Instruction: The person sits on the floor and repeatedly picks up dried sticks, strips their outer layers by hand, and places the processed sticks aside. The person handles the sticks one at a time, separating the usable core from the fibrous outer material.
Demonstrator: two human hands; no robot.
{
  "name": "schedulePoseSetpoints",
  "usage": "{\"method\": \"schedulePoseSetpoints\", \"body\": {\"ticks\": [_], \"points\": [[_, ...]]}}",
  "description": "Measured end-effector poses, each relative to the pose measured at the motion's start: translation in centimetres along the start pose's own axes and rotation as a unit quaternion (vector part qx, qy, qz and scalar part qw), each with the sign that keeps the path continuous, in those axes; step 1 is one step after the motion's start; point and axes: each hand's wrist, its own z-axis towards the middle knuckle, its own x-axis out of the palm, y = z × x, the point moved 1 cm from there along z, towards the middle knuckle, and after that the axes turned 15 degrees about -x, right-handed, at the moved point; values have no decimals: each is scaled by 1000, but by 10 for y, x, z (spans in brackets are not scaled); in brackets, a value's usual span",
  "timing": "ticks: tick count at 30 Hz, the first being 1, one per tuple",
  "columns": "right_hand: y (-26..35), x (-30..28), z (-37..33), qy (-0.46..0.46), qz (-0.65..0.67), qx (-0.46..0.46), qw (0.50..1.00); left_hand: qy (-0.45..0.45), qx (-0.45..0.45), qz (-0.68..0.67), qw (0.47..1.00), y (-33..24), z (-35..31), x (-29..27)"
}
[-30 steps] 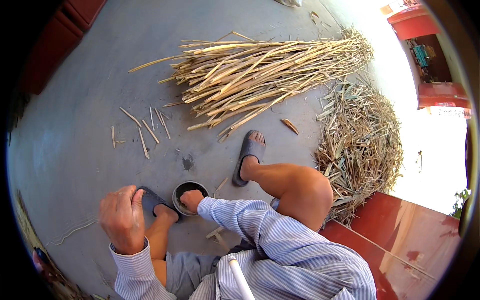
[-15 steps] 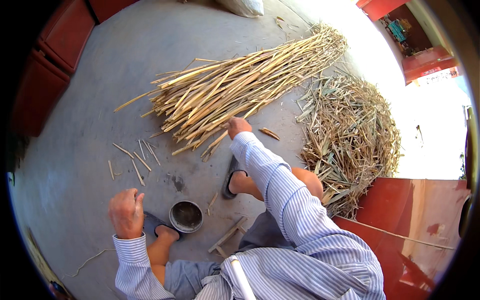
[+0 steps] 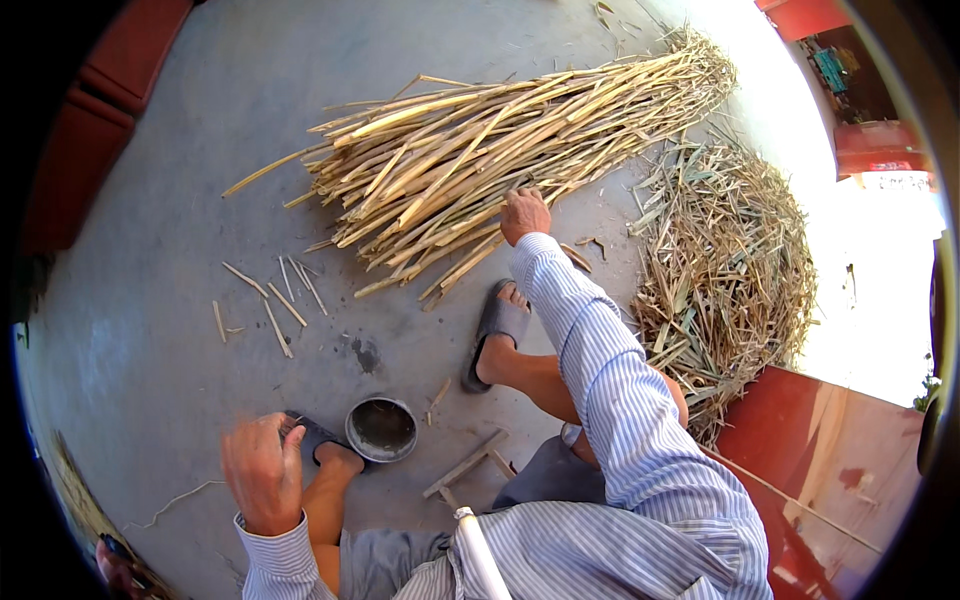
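Right hand (image 3: 524, 214), arm stretched forward, fingers curled onto stalks at the near edge of the pale reed bundle (image 3: 480, 150) lying on the concrete floor (image 3: 150, 300) ahead of the sandalled feet, apparently to pick one; left hand (image 3: 262, 474) loosely bent, holding nothing, beside the small dark bowl (image 3: 381, 429)

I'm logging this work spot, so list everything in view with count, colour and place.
Stalk bundle: one, pale yellow, on the floor ahead.
Husk pile: one, straw-brown, right.
Cut stalk bits: several, yellow, left of the bundle.
Bowl: one, dark metal, between the feet.
Wooden sticks: a few, grey, near the bowl.
Floor: grey concrete.
Sandals: two, dark, on the feet.
Right hand: on the bundle's near edge.
Left hand: closed, above the left knee.
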Motion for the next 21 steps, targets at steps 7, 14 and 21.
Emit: {"method": "schedulePoseSetpoints", "body": {"ticks": [7, 14, 21], "points": [[11, 39, 8, 206, 59, 82, 973, 58, -15, 7, 998, -3, 7, 4], [-5, 60, -1, 27, 189, 261, 946, 74, -13, 15, 997, -6, 11, 11], [-36, 122, 21, -70, 398, 411, 817, 91, 5, 22, 996, -12, 13, 17]]}}
